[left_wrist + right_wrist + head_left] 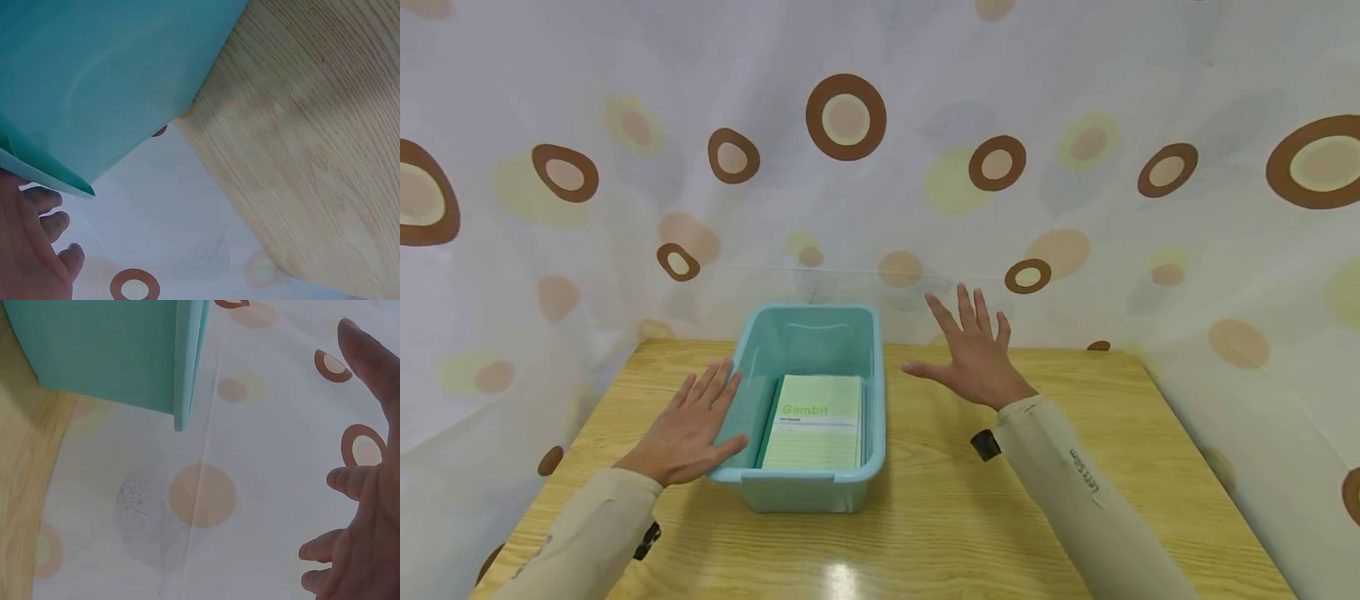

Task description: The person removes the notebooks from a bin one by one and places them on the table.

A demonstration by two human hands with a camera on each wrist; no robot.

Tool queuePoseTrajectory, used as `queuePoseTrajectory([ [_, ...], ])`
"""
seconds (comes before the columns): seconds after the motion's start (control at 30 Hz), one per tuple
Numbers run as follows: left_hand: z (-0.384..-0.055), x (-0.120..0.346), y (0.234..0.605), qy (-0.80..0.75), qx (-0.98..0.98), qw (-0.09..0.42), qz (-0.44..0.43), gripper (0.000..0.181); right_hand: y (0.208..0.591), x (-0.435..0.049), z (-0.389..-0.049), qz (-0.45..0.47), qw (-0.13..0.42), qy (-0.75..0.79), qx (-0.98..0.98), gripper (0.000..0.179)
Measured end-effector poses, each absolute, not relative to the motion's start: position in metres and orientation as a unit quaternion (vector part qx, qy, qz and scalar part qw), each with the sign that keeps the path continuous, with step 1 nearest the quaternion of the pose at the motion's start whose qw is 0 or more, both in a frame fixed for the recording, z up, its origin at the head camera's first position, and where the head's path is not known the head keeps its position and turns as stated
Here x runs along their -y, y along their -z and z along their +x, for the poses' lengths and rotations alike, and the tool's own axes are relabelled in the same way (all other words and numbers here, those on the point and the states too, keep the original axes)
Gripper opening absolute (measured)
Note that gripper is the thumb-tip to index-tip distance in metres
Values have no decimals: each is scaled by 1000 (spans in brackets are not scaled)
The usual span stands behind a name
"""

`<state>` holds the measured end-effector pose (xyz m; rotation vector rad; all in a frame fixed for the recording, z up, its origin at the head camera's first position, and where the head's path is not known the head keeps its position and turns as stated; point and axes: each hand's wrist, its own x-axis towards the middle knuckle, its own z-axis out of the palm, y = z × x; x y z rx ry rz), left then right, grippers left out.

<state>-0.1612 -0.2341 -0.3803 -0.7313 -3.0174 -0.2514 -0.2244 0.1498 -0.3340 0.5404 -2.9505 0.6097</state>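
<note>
A light teal plastic bin (882, 392) stands left of centre on the wooden table, its long side running away from me. Inside it lies a pale green notebook (820, 429) marked "Gambit", with a darker green edge beneath it at the left. My left hand (688, 429) is at the bin's left rim, fingers extended; whether it touches the rim I cannot tell. In the left wrist view, that hand (31, 240) appears below the rim. To the right of the bin, my right hand (977, 358) hovers with spread fingers, apart from it and holding nothing.
The wood-grain table (955, 517) reaches back to a white curtain (910, 217) printed with brown and yellow ovals, which also hangs along both sides. Beige sleeves cover both forearms, and a dark strap piece (986, 445) sticks out at the right wrist.
</note>
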Motion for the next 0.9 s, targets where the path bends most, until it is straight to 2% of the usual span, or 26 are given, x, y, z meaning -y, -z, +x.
queuePoseTrajectory([
  [0.57, -163, 236, 383, 86, 967, 8, -240, 79, 310, -58, -263, 237, -9, -170, 957, 98],
  [0.9, -164, 236, 384, 100, 966, 1, -238, 80, 319, -9, -277, 249, -57, -156, 954, 92],
])
